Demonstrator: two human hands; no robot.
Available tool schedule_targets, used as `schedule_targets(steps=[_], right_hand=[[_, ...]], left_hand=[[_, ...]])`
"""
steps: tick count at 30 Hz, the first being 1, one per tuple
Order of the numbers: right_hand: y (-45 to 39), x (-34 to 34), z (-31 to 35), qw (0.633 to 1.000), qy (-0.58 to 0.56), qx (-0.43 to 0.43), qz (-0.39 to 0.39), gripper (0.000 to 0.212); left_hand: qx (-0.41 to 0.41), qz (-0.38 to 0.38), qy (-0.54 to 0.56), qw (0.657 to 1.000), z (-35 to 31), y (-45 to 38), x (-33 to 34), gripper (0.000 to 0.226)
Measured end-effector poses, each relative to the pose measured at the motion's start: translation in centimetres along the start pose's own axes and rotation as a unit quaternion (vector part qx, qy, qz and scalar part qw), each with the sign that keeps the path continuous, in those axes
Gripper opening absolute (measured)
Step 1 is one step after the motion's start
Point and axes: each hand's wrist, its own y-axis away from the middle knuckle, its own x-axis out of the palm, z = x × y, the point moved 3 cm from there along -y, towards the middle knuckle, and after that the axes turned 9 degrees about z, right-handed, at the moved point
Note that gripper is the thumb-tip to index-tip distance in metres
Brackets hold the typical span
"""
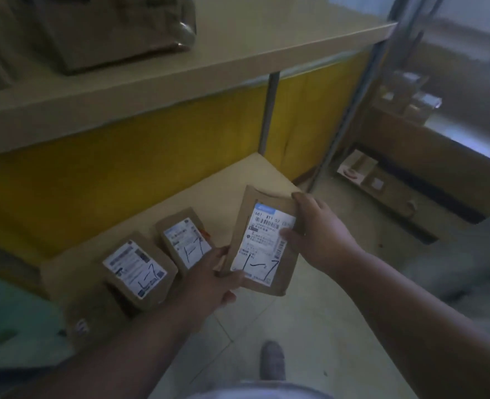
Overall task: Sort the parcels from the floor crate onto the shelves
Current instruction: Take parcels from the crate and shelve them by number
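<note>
Nearest us, a shoe (pixel 272 360) on the tiled floor (pixel 310 326), both our forearms reaching forward. Our two hands are together on one parcel (pixel 262 243): left hand (pixel 212 279) pinches its lower left edge, thumb on the label; right hand (pixel 321 228) grips the right edge, thumb across the label, fingers curled over the top corner. The parcel is a flat brown mailer, tilted up, held just over the front right corner of the lower shelf (pixel 209 191), not yet set down; whether it touches the board we cannot tell. Its label carries a handwritten mark like "1-7". Just left of it, two more parcels already lie on that shelf: middle parcel (pixel 186 240) and left parcel (pixel 137 272), side by side, both marked the same way. So we count three labelled parcels: two placed, one in hand. We judge the sort mid-way, this one about to join its row. The floor crate is not in view, so what is left we cannot tell. Further back, yellow panel (pixel 122 168) behind the lower shelf, then one upper shelf (pixel 209 61) with a big box (pixel 108 33) on it. Far right is blurred: some cartons (pixel 359 171) low on the floor.
</note>
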Motion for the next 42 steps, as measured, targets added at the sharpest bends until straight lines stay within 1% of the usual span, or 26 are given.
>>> schedule_targets(steps=[2,5,7,9,12,16,18,21,23,25,27,28,31,32,35,38,40,42], right_hand=[[-4.3,0.3,-0.1,0.999,0.018,-0.031,0.024,0.072],[-10.6,1.4,-0.1,0.993,0.063,-0.084,0.051,0.074],[-14.7,2.2,0.1,0.982,0.110,-0.138,0.068,0.073],[-18.6,2.8,0.2,0.968,0.139,-0.185,0.098,0.072],[-23.5,4.0,-0.2,0.947,0.154,-0.232,0.159,0.073],[-28.1,6.6,-0.1,0.909,0.198,-0.304,0.204,0.076],[-29.6,8.1,0.4,0.894,0.216,-0.322,0.225,0.080],[-31.1,10.1,0.7,0.880,0.244,-0.323,0.250,0.080],[-31.9,11.0,0.6,0.876,0.260,-0.322,0.247,0.078],[-32.7,11.6,0.3,0.872,0.268,-0.329,0.246,0.069],[-33.0,12.0,-0.2,0.865,0.261,-0.339,0.263,0.053],[-33.0,12.1,-0.5,0.863,0.254,-0.342,0.270,0.050],[-32.4,11.5,-1.5,0.866,0.231,-0.349,0.273,0.053],[-31.9,11.1,-1.8,0.864,0.224,-0.357,0.275,0.054],[-30.0,9.2,-2.2,0.857,0.200,-0.385,0.278,0.054],[-26.7,7.0,-1.9,0.850,0.178,-0.413,0.275,0.052],[-23.5,6.1,-1.4,0.836,0.162,-0.446,0.276,0.050],[-19.9,5.6,-0.4,0.820,0.144,-0.476,0.284,0.047]], left_hand=[[-0.022,-0.045,0.057,0.997,0.2,-2.5,-0.1,0.034],[-0.032,-0.130,0.126,0.983,0.3,-5.8,0.2,0.033],[-0.029,-0.197,0.155,0.968,0.5,-8.1,0.6,0.035],[-0.038,-0.253,0.188,0.948,0.9,-10.3,1.4,0.035],[-0.051,-0.315,0.249,0.915,1.1,-13.6,3.3,0.033],[-0.063,-0.397,0.317,0.859,1.2,-16.0,5.1,0.022],[-0.071,-0.427,0.324,0.841,1.5,-16.8,5.5,0.021],[-0.085,-0.449,0.337,0.823,2.1,-18.4,5.8,0.020],[-0.090,-0.467,0.341,0.811,2.4,-19.6,5.7,0.026],[-0.091,-0.477,0.355,0.799,2.3,-20.6,5.8,0.032],[-0.094,-0.492,0.363,0.785,2.1,-21.2,5.7,0.025],[-0.098,-0.503,0.360,0.779,2.0,-21.3,5.6,0.023],[-0.136,-0.546,0.299,0.771,2.5,-21.5,5.1,0.029],[-0.150,-0.558,0.279,0.767,2.3,-21.2,5.2,0.035],[-0.151,-0.574,0.251,0.765,1.3,-20.0,6.3,0.040],[-0.148,-0.560,0.203,0.789,0.2,-17.9,8.2,0.035],[-0.148,-0.555,0.152,0.804,0.0,-15.6,9.7,0.030],[-0.134,-0.559,0.112,0.810,0.4,-12.4,10.9,0.024]])
